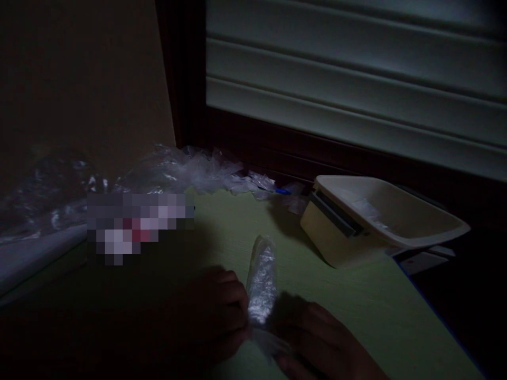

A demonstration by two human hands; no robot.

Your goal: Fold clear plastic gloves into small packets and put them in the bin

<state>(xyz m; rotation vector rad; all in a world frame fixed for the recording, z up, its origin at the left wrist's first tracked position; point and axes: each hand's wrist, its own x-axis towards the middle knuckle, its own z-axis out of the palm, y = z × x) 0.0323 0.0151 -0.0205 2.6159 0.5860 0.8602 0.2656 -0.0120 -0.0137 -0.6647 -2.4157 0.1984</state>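
Head view, dim light: packet (262, 279), slim and wrapped in shiny clear plastic, is lying on the green table (225, 216), near the front and between the two hands, its long side pointing away from the person. Left hand (229, 311) is curling its fingers and grasping the packet's near left edge. Right hand (320, 338) is resting low on the other side, fingers bent beside the loose plastic (271, 343) at the packet's near end; shadow is hiding the fingertips, so cannot tell whether it is pinching. Cream tub (325, 232) is standing at the right, near the table's blue edge, with some clear plastic (370, 211) lying inside. White item (425, 261) is showing just past that edge, under the tub's rim. Crumpled bags (190, 169) are lining the back of the table, a small blue thing (282, 191) lying at their right end. Pixelated patch is covering something at the left, red and white showing. Pale slats (336, 79) are running across the background.
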